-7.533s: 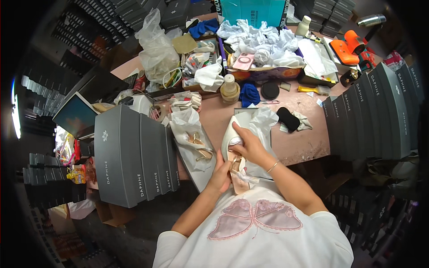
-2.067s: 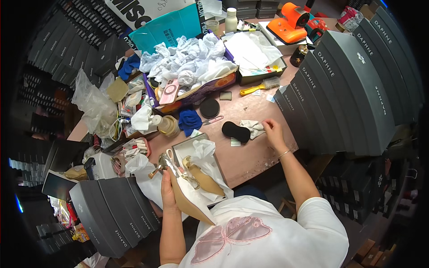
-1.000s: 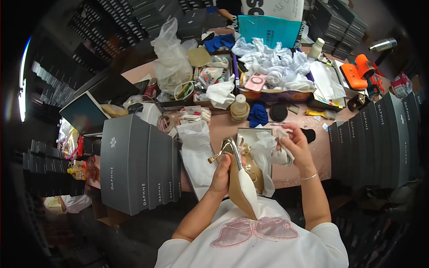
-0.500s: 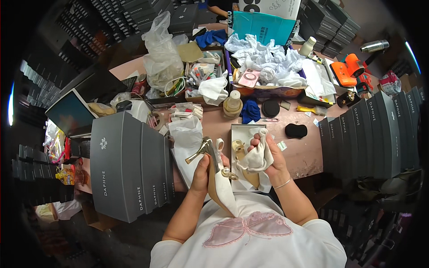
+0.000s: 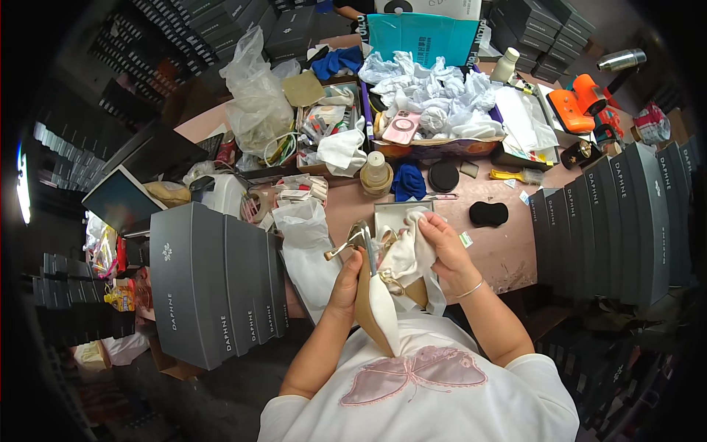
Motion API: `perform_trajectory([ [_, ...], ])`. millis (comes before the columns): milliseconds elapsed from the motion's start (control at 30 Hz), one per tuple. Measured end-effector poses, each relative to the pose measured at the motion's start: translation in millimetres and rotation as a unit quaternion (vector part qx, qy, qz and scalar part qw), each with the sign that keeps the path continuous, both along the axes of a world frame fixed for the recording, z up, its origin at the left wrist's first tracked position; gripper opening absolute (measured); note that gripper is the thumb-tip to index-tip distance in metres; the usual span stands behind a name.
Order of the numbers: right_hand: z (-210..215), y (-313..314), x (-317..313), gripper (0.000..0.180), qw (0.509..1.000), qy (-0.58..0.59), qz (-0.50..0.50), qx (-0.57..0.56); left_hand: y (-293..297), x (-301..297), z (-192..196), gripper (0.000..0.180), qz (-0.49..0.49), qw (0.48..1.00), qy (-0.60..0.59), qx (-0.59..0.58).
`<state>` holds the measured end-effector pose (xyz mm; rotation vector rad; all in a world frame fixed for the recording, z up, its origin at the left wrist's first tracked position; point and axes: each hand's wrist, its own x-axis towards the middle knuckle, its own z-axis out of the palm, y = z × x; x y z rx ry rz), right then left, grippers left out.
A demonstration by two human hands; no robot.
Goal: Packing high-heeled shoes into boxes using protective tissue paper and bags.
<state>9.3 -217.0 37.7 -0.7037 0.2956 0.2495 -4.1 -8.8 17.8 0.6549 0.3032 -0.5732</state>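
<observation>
I judge it best to steady the white pointed high-heeled shoe with a tan sole (image 5: 381, 309) and work lightly near its straps. My left hand (image 5: 345, 283) is closed around its side, toe toward me, before the open grey cardboard shoebox (image 5: 395, 212); my right hand (image 5: 448, 247) pinches a crumpled off-white fabric cloth (image 5: 409, 254) (touching the straps or just beside, I cannot tell).
</observation>
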Motion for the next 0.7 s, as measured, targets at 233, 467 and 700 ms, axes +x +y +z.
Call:
perform_trajectory([
  [233,-5.4,12.9,-41.7,0.057,0.899,-0.177,-0.007,-0.400,2.6,1.7,4.5,0.042,0.028,0.996,0.036,-0.082],
  [467,5.3,24.8,-30.7,0.017,0.854,-0.227,0.047,-0.466,3.5,6.9,3.0,0.046,-0.004,0.993,-0.004,-0.115],
  [700,-0.1,-17.6,-24.8,0.024,0.913,-0.080,0.084,-0.392,10.4,6.6,10.5,0.048,-0.021,0.992,-0.017,-0.125],
])
